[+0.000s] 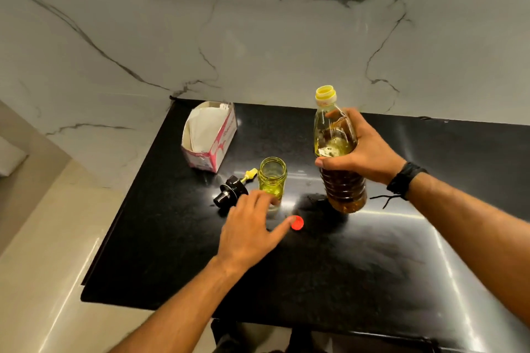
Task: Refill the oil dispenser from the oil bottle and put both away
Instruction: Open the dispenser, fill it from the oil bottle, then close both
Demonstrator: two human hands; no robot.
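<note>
Right hand (364, 149) gripping uncapped oil bottle (341, 169) right of open oil dispenser (272, 180); left hand (252, 226) spread wide, fingers at dispenser's base, thumb touching red cap (298, 223)

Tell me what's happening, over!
Right hand grips open oil bottle. Left hand by open dispenser, thumb at red cap. Path clear.

1. Both forearms are bare, with no sleeves showing.
2. The right wrist wears a black band (405, 179), wide and dark.
3. Thin black cord ends (383, 200) trail loose from that band.
4. The left wrist is bare.
</note>
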